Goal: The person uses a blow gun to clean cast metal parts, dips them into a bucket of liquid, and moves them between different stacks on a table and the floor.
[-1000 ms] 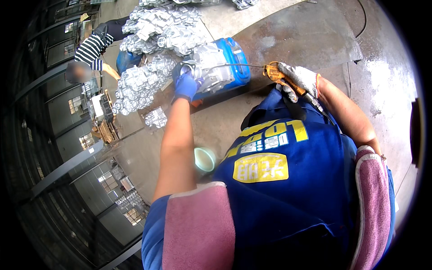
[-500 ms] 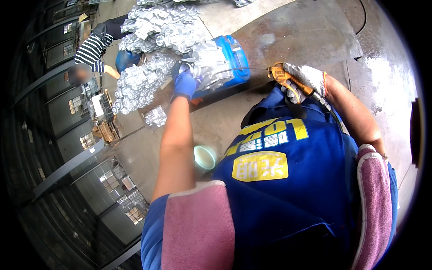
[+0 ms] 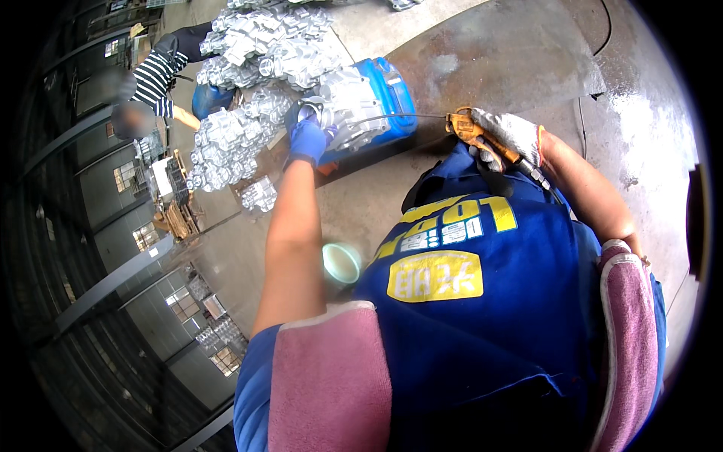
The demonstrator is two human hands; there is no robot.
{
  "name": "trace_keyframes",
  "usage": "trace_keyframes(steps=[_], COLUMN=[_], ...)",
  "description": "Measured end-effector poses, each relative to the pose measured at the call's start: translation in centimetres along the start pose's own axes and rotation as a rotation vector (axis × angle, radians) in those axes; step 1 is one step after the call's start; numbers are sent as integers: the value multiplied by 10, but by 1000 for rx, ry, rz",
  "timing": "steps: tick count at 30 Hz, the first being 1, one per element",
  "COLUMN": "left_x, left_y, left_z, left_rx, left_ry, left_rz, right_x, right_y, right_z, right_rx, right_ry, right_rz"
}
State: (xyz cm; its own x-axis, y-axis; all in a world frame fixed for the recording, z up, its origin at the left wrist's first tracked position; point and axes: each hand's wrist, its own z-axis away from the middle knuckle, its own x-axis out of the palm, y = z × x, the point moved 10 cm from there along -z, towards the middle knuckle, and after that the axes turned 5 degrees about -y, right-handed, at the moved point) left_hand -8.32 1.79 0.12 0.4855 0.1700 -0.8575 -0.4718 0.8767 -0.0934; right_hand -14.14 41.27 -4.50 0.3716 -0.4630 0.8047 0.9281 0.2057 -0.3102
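Observation:
A silvery metal casting (image 3: pixel 352 102) rests on a blue plastic drum (image 3: pixel 399 96) lying on its side. My left hand (image 3: pixel 307 139), in a blue glove, grips the casting at its near left edge, by a round opening; some of the fingers are hidden. My right hand (image 3: pixel 514 134), in a whitish glove, is wrapped round an orange air gun (image 3: pixel 468 129) in front of my body. From the gun a long thin tube (image 3: pixel 422 115) reaches left to the casting. A hose fitting (image 3: pixel 531 172) joins the gun's rear end.
Many similar castings (image 3: pixel 233 143) are heaped left of and behind the drum, and a loose one (image 3: pixel 260 194) lies on the floor. A pale green basin (image 3: pixel 342 264) stands near my left arm. A co-worker in a striped shirt (image 3: pixel 157 79) bends by the heap. A dark cable (image 3: pixel 605 34) crosses the floor.
Both my hands keep their holds, with only slight shifts. The thin tube stays against the casting. The co-worker at the heap has moved a little.

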Motion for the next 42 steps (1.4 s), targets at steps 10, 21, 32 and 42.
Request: trace_keyframes(steps=[10,21,32,42], left_x=[0,-5,-5,-2], left_y=[2,12,13,18], left_z=[1,7,7,27], left_rx=[49,99,83,228], left_ry=[24,-1,5,96], left_rz=[8,75,90,-124], right_x=[2,-3,5,-16], right_y=[-6,-21,-12,-18], right_z=[4,-11,-14,13], right_rx=[-40,-111,-33,28], right_ry=[69,-1,35,176], right_rz=[115,107,97,492])
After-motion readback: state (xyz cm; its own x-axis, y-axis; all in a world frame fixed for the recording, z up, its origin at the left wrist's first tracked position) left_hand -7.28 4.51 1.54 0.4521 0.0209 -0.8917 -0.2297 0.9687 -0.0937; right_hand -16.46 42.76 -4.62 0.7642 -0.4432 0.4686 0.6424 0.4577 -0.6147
